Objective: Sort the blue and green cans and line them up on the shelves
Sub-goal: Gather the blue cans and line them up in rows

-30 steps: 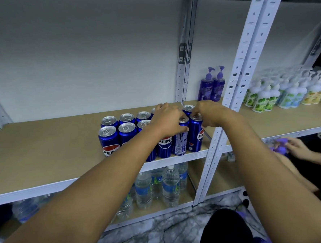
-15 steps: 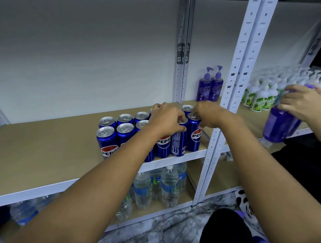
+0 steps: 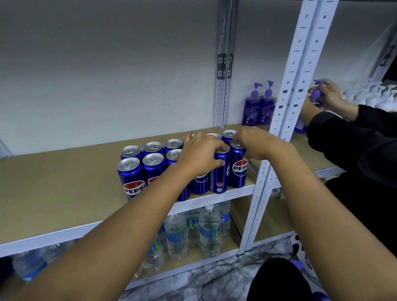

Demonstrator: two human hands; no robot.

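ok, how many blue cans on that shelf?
12 cans: six in front, six behind, by the post. The left hand and right hand cover some, so the count is unsure.

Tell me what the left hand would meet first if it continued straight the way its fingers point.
Probably the back-row Pepsi cans just beyond the left hand; depth is unclear.

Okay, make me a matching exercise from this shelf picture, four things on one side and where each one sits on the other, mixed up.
Things:
1. blue Pepsi cans
2. water bottles
3. purple pump bottles
4. white pump bottles

Places:
A. lower shelf, under the cans
B. far right, behind the other person's hand
C. middle shelf, under both hands
D. against the back wall, just left of the white upright

Pairs: 1-C, 2-A, 3-D, 4-B
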